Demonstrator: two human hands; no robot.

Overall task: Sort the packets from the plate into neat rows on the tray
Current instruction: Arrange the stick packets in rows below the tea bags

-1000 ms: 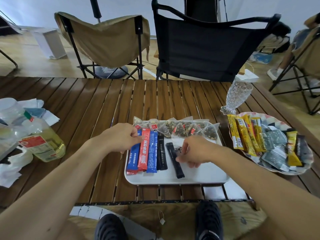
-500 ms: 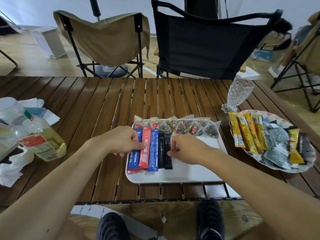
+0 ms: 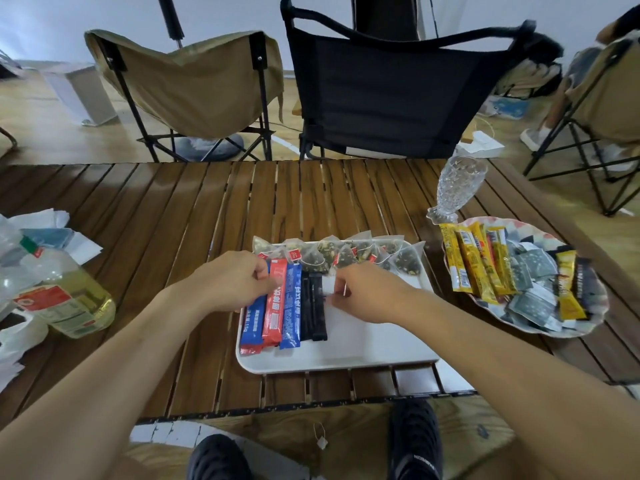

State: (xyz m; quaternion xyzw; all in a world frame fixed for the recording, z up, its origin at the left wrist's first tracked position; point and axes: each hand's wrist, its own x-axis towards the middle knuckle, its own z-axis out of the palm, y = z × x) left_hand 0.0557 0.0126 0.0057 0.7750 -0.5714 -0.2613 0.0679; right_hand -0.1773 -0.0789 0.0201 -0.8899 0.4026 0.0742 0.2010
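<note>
1. since a second ago the slanted black stick has been swung straight. the two black sticks (image 3: 313, 313) now lie side by side, touching, at the right end of the row.
2. the right hand (image 3: 367, 294) sat over that stick a second ago and has slid to just right of the pair. its fingers are curled with the tips at the outer stick's right edge. i cannot tell whether it pinches the stick or only touches it.
3. the left hand (image 3: 232, 282) has barely shifted. its fingers are curled round the top end of the left blue stick (image 3: 252, 323), and the knuckles touch the red stick (image 3: 274, 313).
4. the row on the white tray (image 3: 346, 360) runs left to right: left blue stick, red stick, second blue stick (image 3: 291, 317), then the black pair. all lie lengthwise and close together on the tray's left half.
5. clear tea bags (image 3: 349, 256) line the tray's far edge, as before.
6. the plate (image 3: 585, 329), to the right of the tray, holds the same yellow sticks (image 3: 474, 268), grey sachets (image 3: 530, 303) and a few darker packets.
7. the cut glass (image 3: 457, 183) stands just behind the plate, and the oil bottle (image 3: 69, 301) lies at the far left of the slatted table (image 3: 166, 220). neither has moved.
</note>
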